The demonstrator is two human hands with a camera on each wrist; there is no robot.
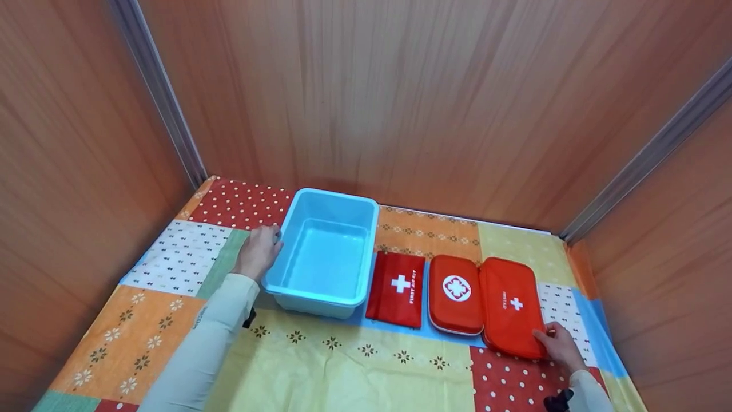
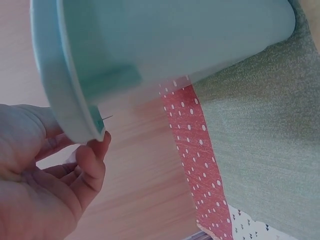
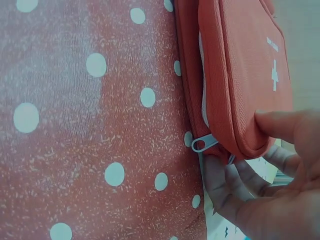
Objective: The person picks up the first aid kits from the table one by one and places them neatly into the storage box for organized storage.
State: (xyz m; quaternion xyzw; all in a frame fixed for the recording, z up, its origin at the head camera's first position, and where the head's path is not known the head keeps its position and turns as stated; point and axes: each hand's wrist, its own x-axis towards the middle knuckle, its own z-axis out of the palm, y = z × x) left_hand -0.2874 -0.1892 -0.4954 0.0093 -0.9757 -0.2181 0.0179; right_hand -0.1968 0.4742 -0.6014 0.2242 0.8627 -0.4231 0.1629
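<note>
A light blue plastic basin [image 1: 326, 257] stands on the patterned tablecloth. My left hand [image 1: 258, 252] grips its left rim, fingers curled under the edge in the left wrist view, where the basin wall [image 2: 175, 35] fills the top. To the right lie three red first aid kits: a flat pouch [image 1: 394, 306], a rounded hard case [image 1: 456, 317] and a zipped soft case [image 1: 509, 280]. My right hand [image 1: 560, 345] pinches the near right corner of the soft case, thumb on top and fingers below. Its zipper pull [image 3: 204, 143] shows in the right wrist view.
Wood-grain panels [image 1: 366, 103] enclose the back and both sides, with metal strips [image 1: 166, 86] at the corners. The patchwork tablecloth [image 1: 320, 372] covers the table. The three kits lie side by side, close to the basin's right side.
</note>
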